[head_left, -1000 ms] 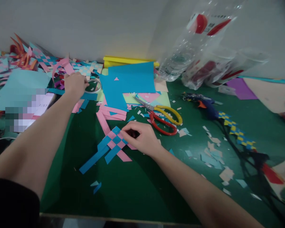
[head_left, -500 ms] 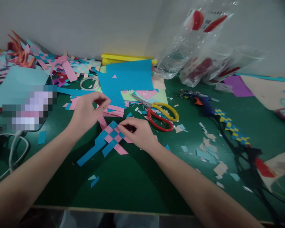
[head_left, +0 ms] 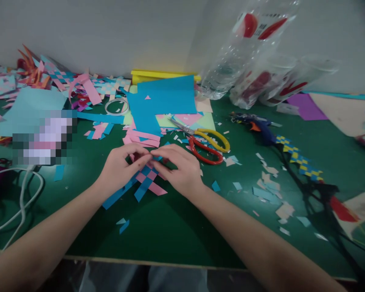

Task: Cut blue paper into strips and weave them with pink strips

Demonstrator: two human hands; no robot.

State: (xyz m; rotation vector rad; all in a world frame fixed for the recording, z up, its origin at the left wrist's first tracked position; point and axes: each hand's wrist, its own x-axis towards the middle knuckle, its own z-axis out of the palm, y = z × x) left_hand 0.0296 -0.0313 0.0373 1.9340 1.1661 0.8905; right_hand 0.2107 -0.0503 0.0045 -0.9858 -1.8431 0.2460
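A small checkered weave of blue and pink paper strips (head_left: pixel 143 189) lies on the green table, its loose strip ends pointing toward me. My left hand (head_left: pixel 123 164) pinches at the weave's far corner, thumb and fingertips together. There my right hand (head_left: pixel 179 164) meets it, also pinching the paper, with the fingertips of both hands nearly touching. The two hands cover the upper part of the weave. Just beyond my right hand rest scissors (head_left: pixel 205 142) with one yellow and one red handle.
Blue paper (head_left: pixel 167 97) and a tape roll (head_left: pixel 117 106) lie behind the hands. Paper scraps (head_left: pixel 269 186) are scattered at right, near a blue-yellow woven strip (head_left: pixel 299 158). A bagged bottle and cups (head_left: pixel 249 69) stand at the wall. A white cable (head_left: pixel 22 198) runs at left.
My left hand has come down and right onto the weave, joining my right hand. My right hand has stayed at the weave's corner. The view has shifted slightly.
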